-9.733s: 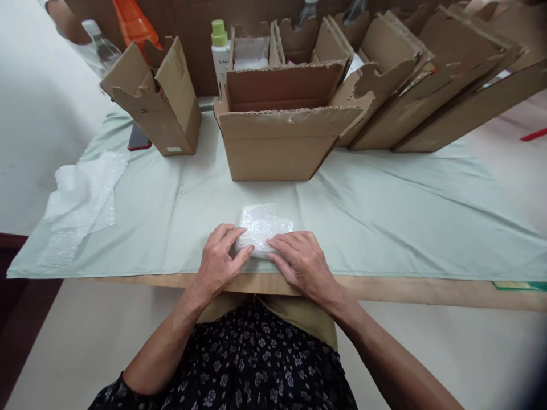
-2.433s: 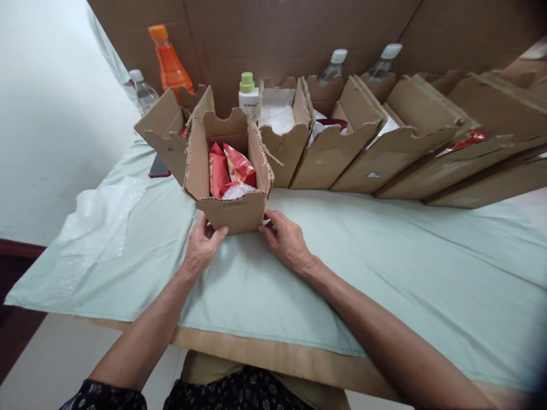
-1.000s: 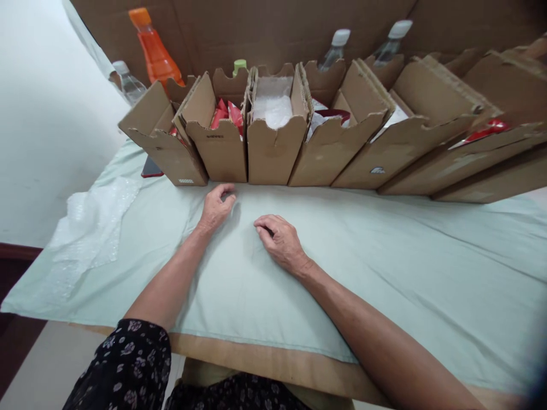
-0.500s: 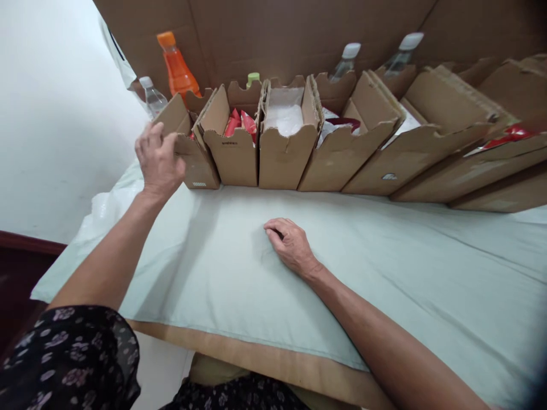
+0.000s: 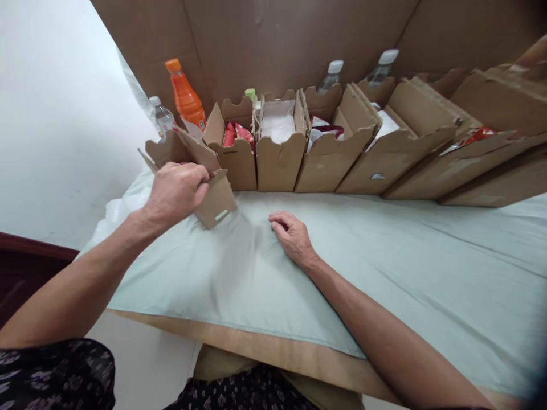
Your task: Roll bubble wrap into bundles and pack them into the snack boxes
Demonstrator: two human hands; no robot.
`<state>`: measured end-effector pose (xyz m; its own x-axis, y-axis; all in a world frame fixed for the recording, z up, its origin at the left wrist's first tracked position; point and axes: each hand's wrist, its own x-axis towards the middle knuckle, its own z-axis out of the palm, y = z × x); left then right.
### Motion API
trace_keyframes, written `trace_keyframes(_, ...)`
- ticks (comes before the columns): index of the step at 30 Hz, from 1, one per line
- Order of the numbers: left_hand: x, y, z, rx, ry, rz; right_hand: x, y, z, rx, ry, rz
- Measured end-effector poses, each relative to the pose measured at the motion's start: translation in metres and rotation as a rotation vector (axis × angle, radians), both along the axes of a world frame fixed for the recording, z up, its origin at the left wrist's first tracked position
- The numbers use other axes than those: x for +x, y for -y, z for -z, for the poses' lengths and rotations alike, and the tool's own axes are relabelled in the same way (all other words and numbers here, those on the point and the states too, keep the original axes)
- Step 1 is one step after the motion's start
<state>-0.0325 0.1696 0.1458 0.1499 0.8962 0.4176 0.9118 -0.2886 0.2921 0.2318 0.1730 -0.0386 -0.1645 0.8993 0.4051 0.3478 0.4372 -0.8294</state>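
My left hand grips the front edge of the leftmost cardboard box, fingers hooked over its rim. This open-topped box is tilted and stands forward of the row; a bit of red shows inside, mostly hidden by my hand. My right hand rests on the pale green cloth, its fingers curled in; whether anything is in them is hidden. Just beyond it stand a box with red packets and a box with white contents.
More open cardboard boxes run to the right, some leaning. Behind are an orange bottle, a clear bottle and white-capped bottles, backed by a tall cardboard panel. At the far right edge, part of another person's arm shows.
My left hand has drawn the leftmost box forward and to the right, out of the row, turning and tilting it. My right hand stays on the cloth.
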Motion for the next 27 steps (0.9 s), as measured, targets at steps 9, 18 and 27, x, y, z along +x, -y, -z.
trace_keyframes(9,0.081,0.073,-0.071,0.157,0.176,0.187,0.001,-0.005,0.003,-0.014,-0.041,-0.016)
trace_keyframes(18,-0.08,0.027,0.038,0.405,1.134,-0.532,0.003,0.002,-0.002,0.008,0.008,-0.1)
trace_keyframes(27,-0.029,0.033,0.144,-0.054,1.531,-0.307,0.003,0.007,-0.01,-0.017,0.058,-0.114)
